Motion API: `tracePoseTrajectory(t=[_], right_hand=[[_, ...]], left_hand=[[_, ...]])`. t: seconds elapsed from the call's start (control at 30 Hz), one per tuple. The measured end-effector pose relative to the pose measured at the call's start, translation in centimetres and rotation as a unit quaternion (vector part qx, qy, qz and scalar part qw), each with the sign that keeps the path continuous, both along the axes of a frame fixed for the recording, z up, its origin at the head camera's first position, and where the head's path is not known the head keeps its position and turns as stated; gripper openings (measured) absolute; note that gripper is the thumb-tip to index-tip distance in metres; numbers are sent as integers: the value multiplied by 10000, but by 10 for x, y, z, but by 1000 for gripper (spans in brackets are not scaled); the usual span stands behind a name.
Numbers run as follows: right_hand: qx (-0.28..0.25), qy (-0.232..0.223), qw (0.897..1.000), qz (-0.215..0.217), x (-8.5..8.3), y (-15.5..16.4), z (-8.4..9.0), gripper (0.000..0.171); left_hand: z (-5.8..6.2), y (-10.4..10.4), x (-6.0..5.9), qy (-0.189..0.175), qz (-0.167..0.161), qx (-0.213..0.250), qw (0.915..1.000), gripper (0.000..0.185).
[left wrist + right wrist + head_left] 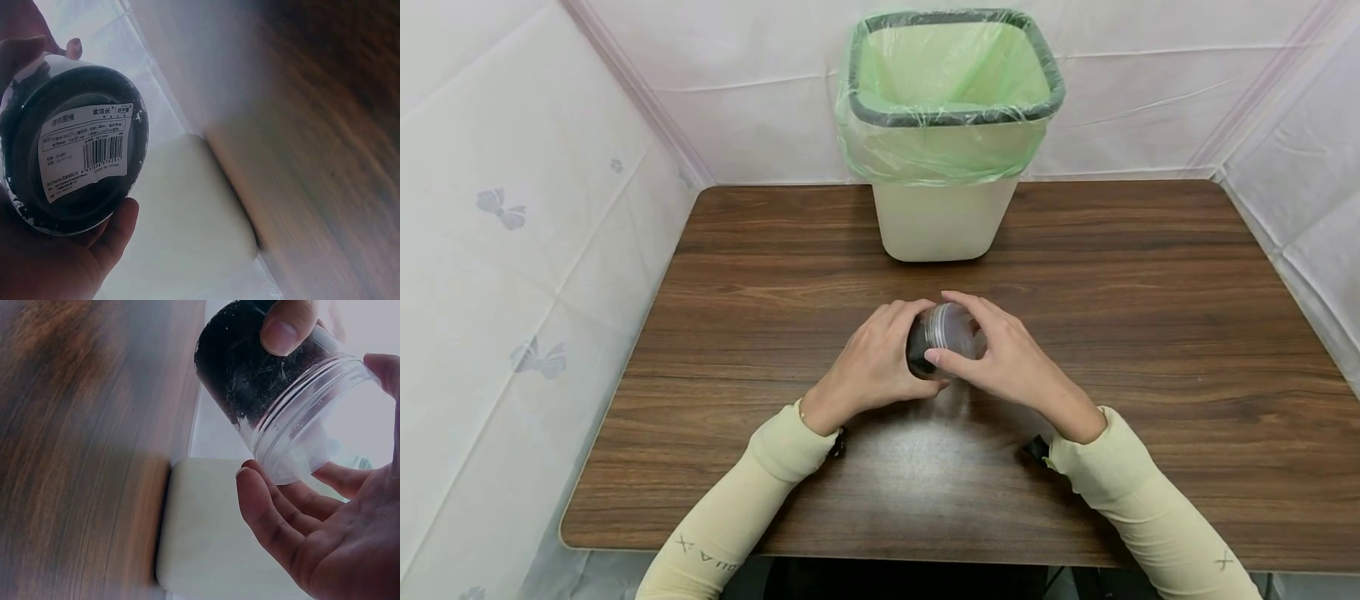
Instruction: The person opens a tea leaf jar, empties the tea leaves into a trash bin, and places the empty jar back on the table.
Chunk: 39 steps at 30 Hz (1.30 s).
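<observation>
A clear plastic jar (953, 327) with black contents is tilted on its side between both hands above the table. My left hand (880, 354) grips its dark base end, with the thumb below and fingers over the top. At the clear, ridged end, my right hand (1003, 354) curls its thumb and fingers round the rim. The left wrist view shows the jar's round bottom (81, 212), bearing a white label (84, 150) with a barcode. In the right wrist view, a left-hand thumb or finger presses the black side, while right fingers (256, 500) lie at the clear rim.
A cream waste bin (946, 221) lined with a green plastic bag (940, 154) stands at the table's far edge, beyond the hands. The brown wooden table (760, 275) has pale patterned sheeting (542, 250) hanging on its left, back and right.
</observation>
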State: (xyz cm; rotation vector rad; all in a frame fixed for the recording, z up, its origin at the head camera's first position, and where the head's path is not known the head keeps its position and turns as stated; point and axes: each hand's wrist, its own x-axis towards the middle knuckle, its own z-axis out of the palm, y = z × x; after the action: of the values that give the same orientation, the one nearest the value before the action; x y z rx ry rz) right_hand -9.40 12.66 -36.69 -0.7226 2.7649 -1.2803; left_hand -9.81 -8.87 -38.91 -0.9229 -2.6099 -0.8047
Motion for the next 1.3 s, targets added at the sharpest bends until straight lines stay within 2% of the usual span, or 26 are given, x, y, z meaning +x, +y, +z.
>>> tracePoseTrajectory(t=[0.5, 0.67, 0.9, 1.1, 1.3], right_hand=[[299, -228, 9993, -46, 2, 1, 1, 73], [174, -409, 9989, -163, -2, 1, 1, 69], [128, -927, 9949, -373, -5, -1, 2, 72], [172, -916, 9947, -439, -5, -3, 2, 68], [343, -923, 9932, -623, -7, -4, 3, 66]], left_hand=[[1, 2, -1, 98, -30, 31, 9999, 86], [-1, 1, -2, 433, -66, -47, 9990, 84], [-3, 1, -4, 920, 30, -371, 9951, 88], [-2, 2, -3, 1122, 85, -623, 9917, 88], [-3, 1, -3, 1136, 43, -599, 9917, 87]])
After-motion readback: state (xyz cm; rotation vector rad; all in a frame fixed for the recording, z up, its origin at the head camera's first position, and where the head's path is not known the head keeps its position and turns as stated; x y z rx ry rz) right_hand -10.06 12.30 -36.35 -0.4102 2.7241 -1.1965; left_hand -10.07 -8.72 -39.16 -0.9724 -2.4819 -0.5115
